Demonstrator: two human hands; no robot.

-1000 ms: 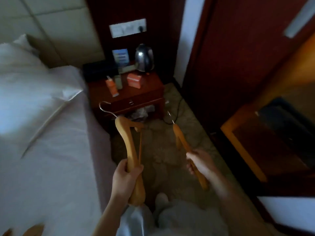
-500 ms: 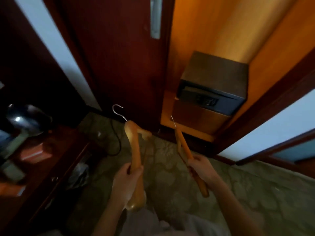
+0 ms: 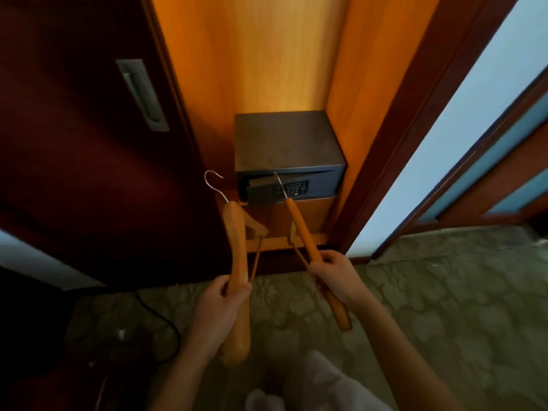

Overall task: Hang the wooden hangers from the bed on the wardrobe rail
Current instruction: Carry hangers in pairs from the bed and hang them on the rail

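The left hand [image 3: 221, 304] is clenched round one arm of a broad, honey-coloured wooden hanger with a steel hook [image 3: 235, 247]. The right hand [image 3: 332, 274] grasps the arm of a second, slimmer wooden hanger [image 3: 302, 229] the same way. Both hangers are held out, hooks forward, before the open orange-lined wardrobe [image 3: 252, 54], near a dark grey metal safe [image 3: 289, 143] low inside it. The rail is out of view. The hangers look stiff, fairly light and smoothly lacquered, so a grip nearer the neck, below the hook, should steer the hook better. The safe's keypad [image 3: 292, 188] has markings too small to read, and no brand shows on the hangers
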